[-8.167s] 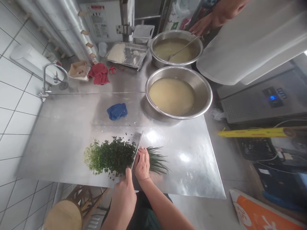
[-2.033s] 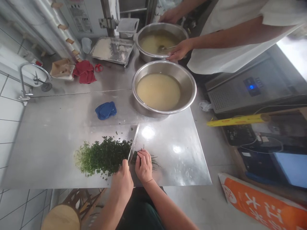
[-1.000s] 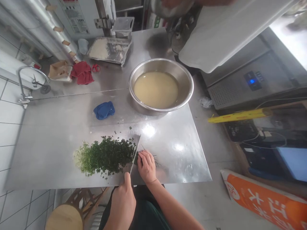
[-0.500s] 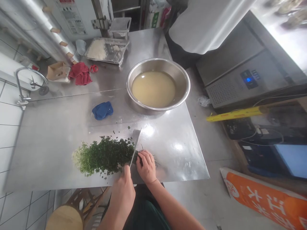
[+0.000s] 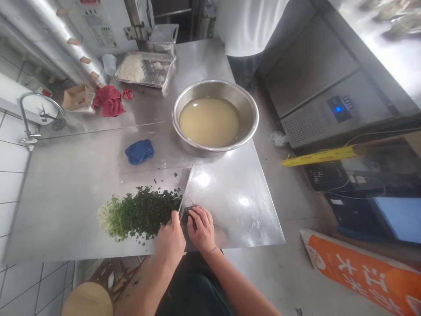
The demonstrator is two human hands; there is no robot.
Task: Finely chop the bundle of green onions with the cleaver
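Observation:
My left hand [image 5: 171, 239] is wrapped round the handle of a knife [image 5: 187, 188], its blade slanting up and away over the metal table. Against the blade's right side, my right hand [image 5: 201, 228] has its fingers curled over a small bunch of dark green stalks [image 5: 187, 213], pressing it to the table; part of the bunch is hidden under the fingers. Left of the knife lies a long heap of chopped scallions [image 5: 141, 213], pale at the far left and dark green near the blade. A few loose bits are scattered beyond it.
A large steel basin [image 5: 255, 116] of cloudy liquid stands beyond the knife. A blue cloth [image 5: 140, 152], a red cloth [image 5: 109, 101], red-handled scissors [image 5: 128, 94] and a metal tray [image 5: 167, 79] with white powder lie further back. A person in white [image 5: 250, 26] stands behind the basin.
The knife has risen slightly and its blade shows more broadly, with my left hand raised a little. My right hand stays on the stalks. The person in white has shifted left.

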